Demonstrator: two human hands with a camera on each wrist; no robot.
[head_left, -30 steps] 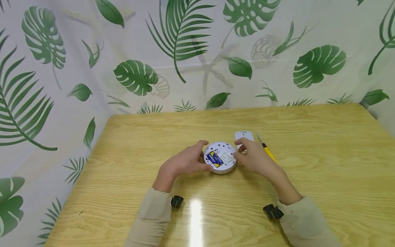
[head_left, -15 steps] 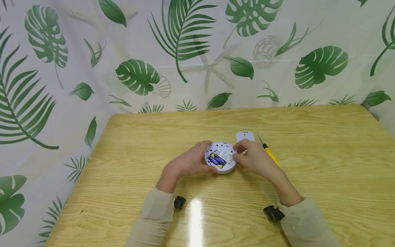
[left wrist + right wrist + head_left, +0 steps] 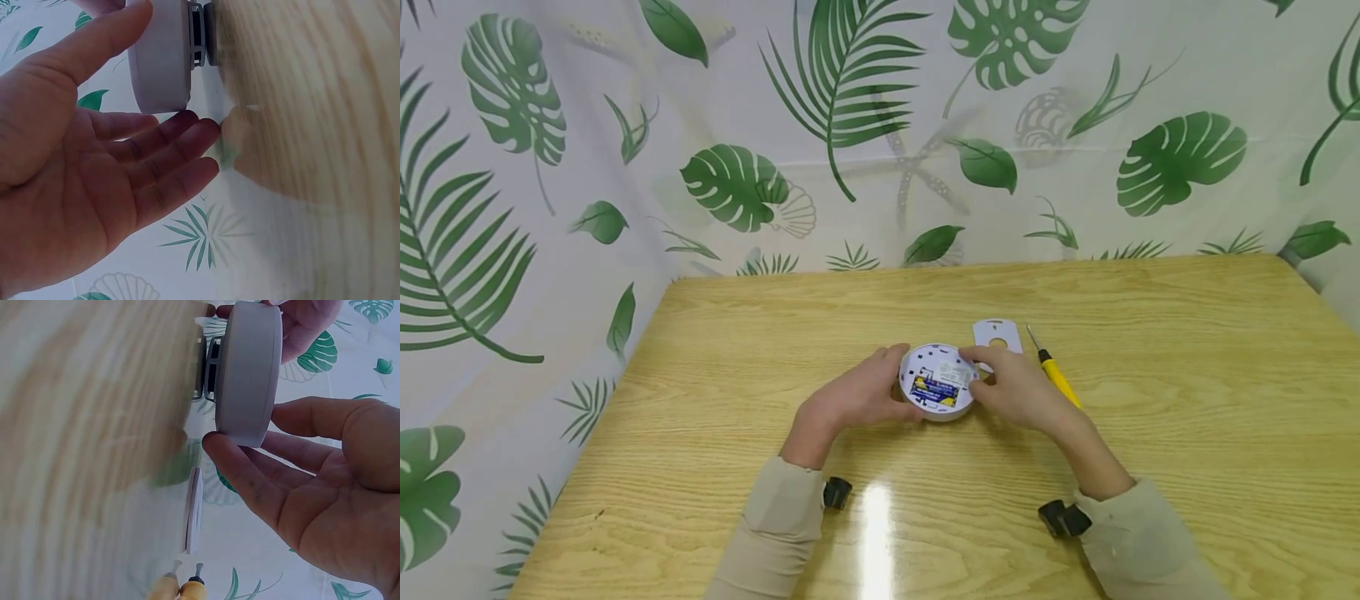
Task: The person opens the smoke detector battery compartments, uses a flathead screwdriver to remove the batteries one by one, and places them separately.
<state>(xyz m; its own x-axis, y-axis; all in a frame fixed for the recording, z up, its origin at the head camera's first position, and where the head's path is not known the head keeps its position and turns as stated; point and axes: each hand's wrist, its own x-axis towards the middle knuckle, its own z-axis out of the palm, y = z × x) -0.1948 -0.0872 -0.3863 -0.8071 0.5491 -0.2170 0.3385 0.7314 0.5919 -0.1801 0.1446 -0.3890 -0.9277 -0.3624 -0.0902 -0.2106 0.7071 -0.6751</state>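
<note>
Batteries (image 3: 935,392) have turned counter-clockwise with the white round device (image 3: 928,365); their long axis now points almost from hand to hand. The device lies between the left hand (image 3: 861,392), holding its left rim, and the right hand (image 3: 1018,390), pinching its right rim; neither grip is nearer.

The device (image 3: 934,361) sits over the table (image 3: 760,333), between the left hand (image 3: 859,389) and the right hand (image 3: 1021,388). Batteries (image 3: 935,391) lie in its upper face. Behind it, to the right, lies a plate (image 3: 994,331); right of that, a screwdriver (image 3: 1057,377). A backdrop (image 3: 865,221) stands behind the table.
</note>
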